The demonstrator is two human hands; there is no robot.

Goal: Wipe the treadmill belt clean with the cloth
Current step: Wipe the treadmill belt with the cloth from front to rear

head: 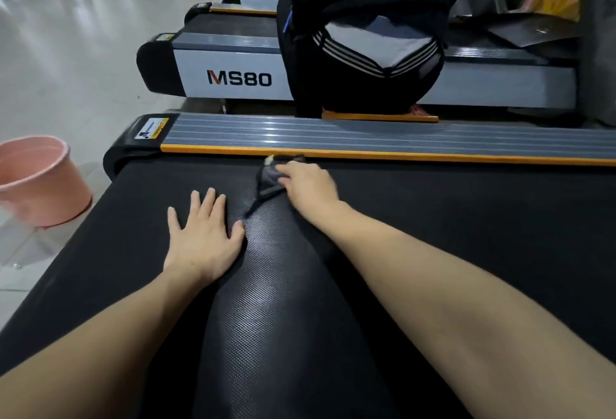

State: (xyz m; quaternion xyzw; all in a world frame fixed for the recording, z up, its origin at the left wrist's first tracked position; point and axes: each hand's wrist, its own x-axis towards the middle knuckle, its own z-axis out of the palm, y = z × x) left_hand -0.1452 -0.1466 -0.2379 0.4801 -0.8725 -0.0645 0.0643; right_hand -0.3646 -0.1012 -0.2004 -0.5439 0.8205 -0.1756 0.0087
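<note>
Two bare forearms are reaching in from the bottom of the frame over the black belt (266,302). The cloth (270,177), dark and bunched, is lying on the belt just above centre, touching the orange strip of the grey side rail (366,138). The right hand (308,183) is pressing down on it, fingers curled over the bunch. The left hand (200,235) is resting flat, fingers spread, at centre left. Wiping well probably means flattening the cloth, overlapping strokes, and working along that edge. A pink bucket (36,181) is standing at far left.
</note>
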